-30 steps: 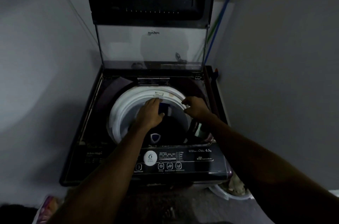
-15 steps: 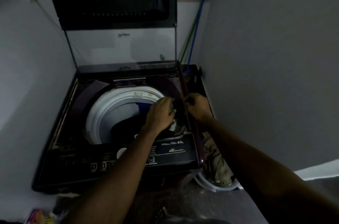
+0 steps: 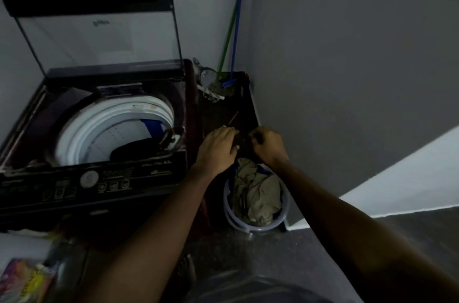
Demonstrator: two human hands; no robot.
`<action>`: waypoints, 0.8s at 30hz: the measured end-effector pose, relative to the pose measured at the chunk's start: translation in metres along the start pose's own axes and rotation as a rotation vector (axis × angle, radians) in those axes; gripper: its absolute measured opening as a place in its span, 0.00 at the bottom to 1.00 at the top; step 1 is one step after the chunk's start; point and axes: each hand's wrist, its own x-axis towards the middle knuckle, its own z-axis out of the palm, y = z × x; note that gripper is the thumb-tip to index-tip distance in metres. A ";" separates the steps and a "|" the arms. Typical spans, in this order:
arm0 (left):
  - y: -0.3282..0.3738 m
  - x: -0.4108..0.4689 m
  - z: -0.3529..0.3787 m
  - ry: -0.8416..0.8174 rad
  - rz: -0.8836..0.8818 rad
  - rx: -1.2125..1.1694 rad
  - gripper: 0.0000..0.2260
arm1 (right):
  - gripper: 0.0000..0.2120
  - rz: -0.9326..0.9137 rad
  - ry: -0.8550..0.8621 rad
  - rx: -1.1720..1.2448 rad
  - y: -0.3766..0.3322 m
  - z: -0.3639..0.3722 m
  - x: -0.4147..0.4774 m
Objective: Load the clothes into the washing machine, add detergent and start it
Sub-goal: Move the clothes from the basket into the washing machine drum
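The top-loading washing machine [image 3: 139,173] stands at the left with its lid [image 3: 99,29] raised. A dark garment [image 3: 139,151] lies inside the white drum [image 3: 82,134]. To the machine's right, a pale bucket [image 3: 229,213] on the floor holds an olive cloth [image 3: 255,191]. My left hand [image 3: 217,147] and my right hand [image 3: 269,146] hover just above the bucket's far rim, fingers curled on a dark piece of clothing [image 3: 244,143] between them. A colourful detergent packet [image 3: 22,280] shows at the bottom left.
A green-handled and a blue-handled mop [image 3: 233,29] lean in the corner behind the bucket, beside a scoop [image 3: 207,74]. The grey wall [image 3: 347,66] runs close along the right. The bucket sits in a narrow gap between machine and wall.
Both hands have left the drum and moved right, past the machine's edge, to above the bucket. My view has swung right and down. The hands now grip a dark cloth.
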 end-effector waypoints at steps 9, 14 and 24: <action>0.076 -0.018 0.047 -0.055 -0.082 -0.006 0.22 | 0.09 0.011 -0.028 0.001 0.076 -0.029 -0.051; 0.089 -0.024 0.075 -0.137 -0.080 -0.004 0.23 | 0.10 0.069 -0.032 -0.009 0.102 -0.027 -0.072; 0.059 -0.027 0.163 -0.219 -0.038 -0.034 0.20 | 0.11 0.192 -0.006 -0.015 0.172 0.035 -0.091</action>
